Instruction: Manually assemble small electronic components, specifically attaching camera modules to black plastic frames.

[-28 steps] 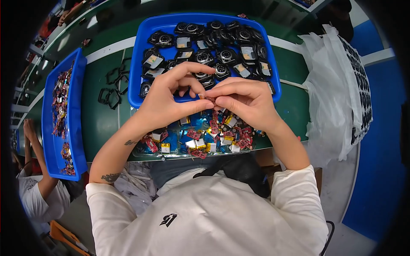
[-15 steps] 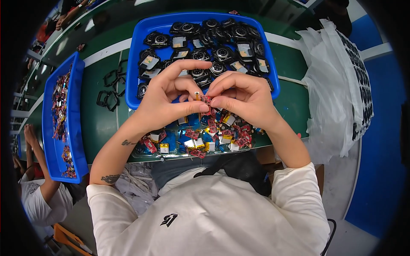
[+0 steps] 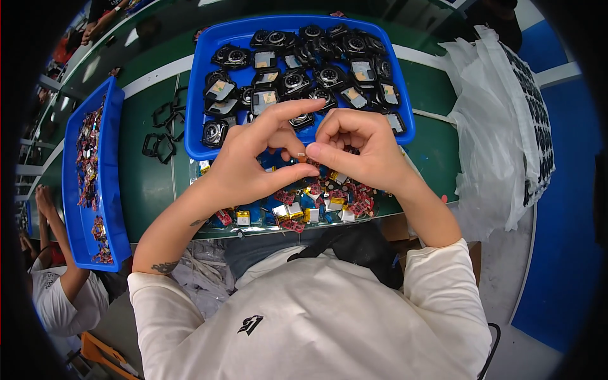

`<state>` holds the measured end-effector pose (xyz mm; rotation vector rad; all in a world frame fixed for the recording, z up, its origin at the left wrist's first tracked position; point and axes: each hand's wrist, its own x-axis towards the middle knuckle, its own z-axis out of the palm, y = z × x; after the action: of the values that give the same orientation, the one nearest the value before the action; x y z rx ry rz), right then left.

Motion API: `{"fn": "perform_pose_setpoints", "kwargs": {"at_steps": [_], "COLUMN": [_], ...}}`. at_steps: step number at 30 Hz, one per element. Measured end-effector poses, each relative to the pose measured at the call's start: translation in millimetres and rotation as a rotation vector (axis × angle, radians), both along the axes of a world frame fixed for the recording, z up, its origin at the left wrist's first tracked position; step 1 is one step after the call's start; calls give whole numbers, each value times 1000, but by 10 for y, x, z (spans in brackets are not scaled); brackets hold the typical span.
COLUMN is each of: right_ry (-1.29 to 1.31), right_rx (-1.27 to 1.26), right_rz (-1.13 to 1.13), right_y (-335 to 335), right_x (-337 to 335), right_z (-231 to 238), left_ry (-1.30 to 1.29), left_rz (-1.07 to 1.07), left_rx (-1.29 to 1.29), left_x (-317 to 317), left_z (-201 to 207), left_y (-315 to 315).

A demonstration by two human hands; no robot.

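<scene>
A small red circuit board with an orange flex strip (image 3: 304,156), partly hidden by fingers, is pinched between the thumb and forefinger of my right hand (image 3: 364,149). Beside it my left hand (image 3: 253,152) has its thumb and fingers apart, the forefinger stretched out over the blue tray. Its curled fingers are close to the strip; whether they touch it, I cannot tell. Below both hands lies a pile of red circuit boards (image 3: 361,201) with silver-and-yellow battery cells (image 3: 294,210), on a clear tray whose edge shows at the table's front.
Beyond my hands stands a blue tray (image 3: 192,136) of black watch-like housings (image 3: 295,81). A long blue bin (image 3: 114,190) of boards is at the left, near black frames (image 3: 159,147). White wrapping sheets (image 3: 481,139) hang at the right. Another person's arm (image 3: 60,218) shows far left.
My left thumb has come off the red board and its fingers have spread. My right hand keeps its pinch and has turned slightly, with the board now mostly hidden.
</scene>
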<state>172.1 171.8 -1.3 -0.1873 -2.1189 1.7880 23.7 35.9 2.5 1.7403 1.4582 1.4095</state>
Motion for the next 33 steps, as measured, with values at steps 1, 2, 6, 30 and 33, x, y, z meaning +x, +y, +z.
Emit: {"fn": "perform_pose_setpoints", "kwargs": {"at_steps": [1, 2, 6, 30, 33], "right_ry": [-23, -46, -25, 379, 235], "right_rx": [21, 44, -16, 634, 476], "right_rz": [-25, -52, -81, -148, -230], "right_y": [-26, -38, -40, -43, -109], "right_x": [6, 10, -2, -67, -24], "right_z": [21, 31, -30, -44, 9], "left_ry": [59, 59, 140, -644, -653], "left_rz": [15, 13, 63, 132, 129], "left_rx": [37, 37, 117, -143, -132], "left_x": [3, 9, 24, -58, -56], "left_z": [-11, -27, -38, 2, 25], "left_y": [-2, 7, 15, 10, -6]}}
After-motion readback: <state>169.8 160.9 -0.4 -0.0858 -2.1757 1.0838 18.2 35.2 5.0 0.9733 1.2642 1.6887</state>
